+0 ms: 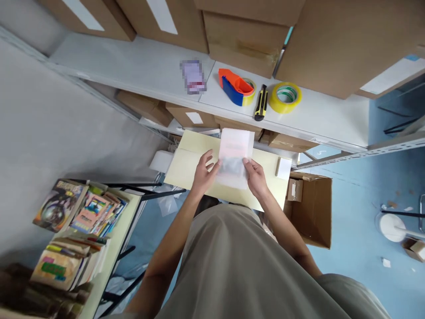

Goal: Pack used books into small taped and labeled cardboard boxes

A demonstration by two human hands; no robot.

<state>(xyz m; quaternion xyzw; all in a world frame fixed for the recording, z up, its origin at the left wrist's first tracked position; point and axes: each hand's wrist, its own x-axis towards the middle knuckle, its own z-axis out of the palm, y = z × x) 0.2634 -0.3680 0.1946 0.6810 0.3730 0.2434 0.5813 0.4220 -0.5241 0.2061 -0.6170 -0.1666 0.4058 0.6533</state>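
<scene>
A flat, translucent white plastic sleeve (pixel 234 150) is before me over the pale yellow tabletop (pixel 189 164). Something thin and book-like, pinkish with a dark lower part, shows faintly through it. My right hand (pixel 256 176) grips the sleeve's right edge, thumb on top and fingers underneath. On the other side, my left hand (pixel 204 174) has its fingers spread, with the thumb tip at the sleeve's left edge. A small white box (pixel 283 168) lies at the table's right end.
The grey shelf (pixel 133 66) above holds a tape dispenser (pixel 235 87), a box cutter (pixel 261 103), a yellow tape roll (pixel 285 97) and cardboard boxes (pixel 239 40). Books (pixel 89 212) stand on a side table at left. An open carton (pixel 312 208) sits at right.
</scene>
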